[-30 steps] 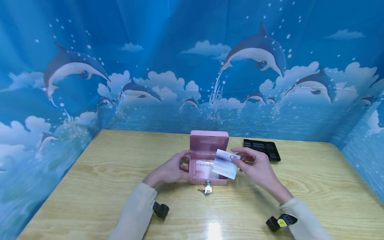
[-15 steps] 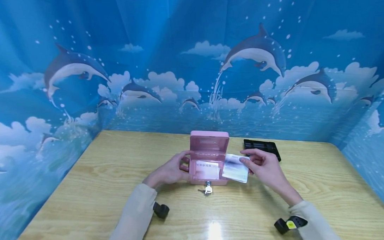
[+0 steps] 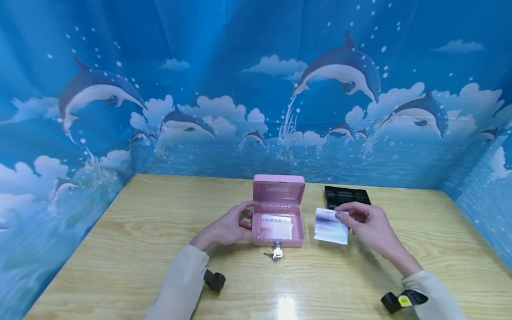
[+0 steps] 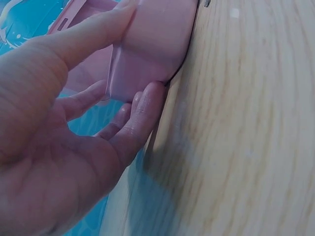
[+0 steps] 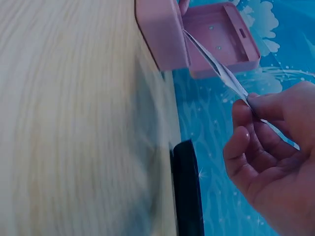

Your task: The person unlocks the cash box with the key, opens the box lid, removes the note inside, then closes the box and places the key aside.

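My left hand [image 3: 228, 227] holds the left side of the open pink box [image 3: 277, 226]; my thumb lies on its top edge and my other fingers [image 4: 140, 115] are curled against its side wall, close to the tabletop [image 3: 151, 250]. This hand is at the same place as one second ago. My right hand [image 3: 370, 225] pinches a white paper slip [image 3: 331, 225] between the thumb and the first fingers [image 5: 246, 105]; the other fingers are loosely curled under it. One second ago this slip was over the box, in front of its opening. Half a second ago it was at the right edge of the box. Now it is to the right of the box and apart from it, above the tabletop. Just behind my right fingers lies a black tray [image 3: 347, 197]. Inside the box, beside my left fingers, another white slip [image 3: 276, 225] lies flat. A key [image 3: 277, 251] sits in the front lock of the box.
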A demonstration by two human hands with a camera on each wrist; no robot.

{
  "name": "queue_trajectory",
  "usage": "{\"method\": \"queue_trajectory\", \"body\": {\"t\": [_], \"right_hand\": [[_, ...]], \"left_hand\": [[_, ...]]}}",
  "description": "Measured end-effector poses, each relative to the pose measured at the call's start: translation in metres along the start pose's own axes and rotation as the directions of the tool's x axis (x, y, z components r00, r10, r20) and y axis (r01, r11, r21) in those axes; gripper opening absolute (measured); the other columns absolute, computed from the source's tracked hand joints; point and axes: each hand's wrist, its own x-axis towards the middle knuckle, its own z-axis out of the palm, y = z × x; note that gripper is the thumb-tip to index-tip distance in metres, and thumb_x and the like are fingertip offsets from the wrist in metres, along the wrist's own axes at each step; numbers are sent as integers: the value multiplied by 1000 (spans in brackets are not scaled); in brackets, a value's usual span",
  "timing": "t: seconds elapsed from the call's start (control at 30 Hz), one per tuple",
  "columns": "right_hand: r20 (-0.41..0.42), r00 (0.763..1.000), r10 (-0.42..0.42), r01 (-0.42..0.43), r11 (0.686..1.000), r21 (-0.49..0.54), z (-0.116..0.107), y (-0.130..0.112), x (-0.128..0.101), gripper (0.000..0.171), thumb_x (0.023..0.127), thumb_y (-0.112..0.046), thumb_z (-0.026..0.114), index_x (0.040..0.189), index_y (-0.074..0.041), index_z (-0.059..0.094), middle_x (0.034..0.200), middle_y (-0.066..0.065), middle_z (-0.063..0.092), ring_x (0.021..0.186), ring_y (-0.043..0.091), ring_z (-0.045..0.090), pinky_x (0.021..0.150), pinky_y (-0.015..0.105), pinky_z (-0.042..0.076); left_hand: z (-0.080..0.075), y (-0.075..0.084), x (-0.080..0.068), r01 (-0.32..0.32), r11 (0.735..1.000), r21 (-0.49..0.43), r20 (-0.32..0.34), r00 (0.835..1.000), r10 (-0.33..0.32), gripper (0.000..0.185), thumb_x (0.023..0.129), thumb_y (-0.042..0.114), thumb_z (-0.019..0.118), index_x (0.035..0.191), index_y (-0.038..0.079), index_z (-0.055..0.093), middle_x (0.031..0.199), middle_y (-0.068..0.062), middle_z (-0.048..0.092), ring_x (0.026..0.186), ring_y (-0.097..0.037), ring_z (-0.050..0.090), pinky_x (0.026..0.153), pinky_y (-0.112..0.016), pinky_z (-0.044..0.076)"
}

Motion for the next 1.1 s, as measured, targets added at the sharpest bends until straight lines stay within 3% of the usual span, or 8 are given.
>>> {"method": "queue_trajectory", "body": {"t": [0.23,0.63,0.87,1.1], "right_hand": [[6,998,-69,70,993,-95,1,11,2,13,97,-19,71,107,-13,77,84,2,71,66,6,50,55,23,43],[89,977,-193,210,946,-249,19,18,20,11,92,-10,74,101,-13,78,82,-3,71,70,5,57,58,20,49],[152,968,-201,238,925,-296,24,18,28,9,91,-10,74,98,-12,78,74,-5,66,65,7,52,55,20,45],[224,953,-205,279,883,-379,25,16,31,9,90,-12,76,98,-14,79,74,-8,66,65,5,50,55,20,41]], "left_hand": [[-1,-1,0,-2,1000,-22,6,1000,2,97,77,15,89,158,26,36,138,-13,53,116,-26,61,107,-49,52],[-1,0,0,-2,1000,-17,14,1000,3,95,79,15,88,158,24,35,138,-13,53,116,-25,61,106,-47,52],[-1,-1,0,9,1000,-13,6,1000,-9,96,78,18,89,158,26,35,136,-11,55,116,-25,62,107,-49,51],[-1,1,-2,-7,1000,-8,31,999,8,98,78,17,88,159,22,33,136,-13,55,116,-26,62,108,-50,51]]}}
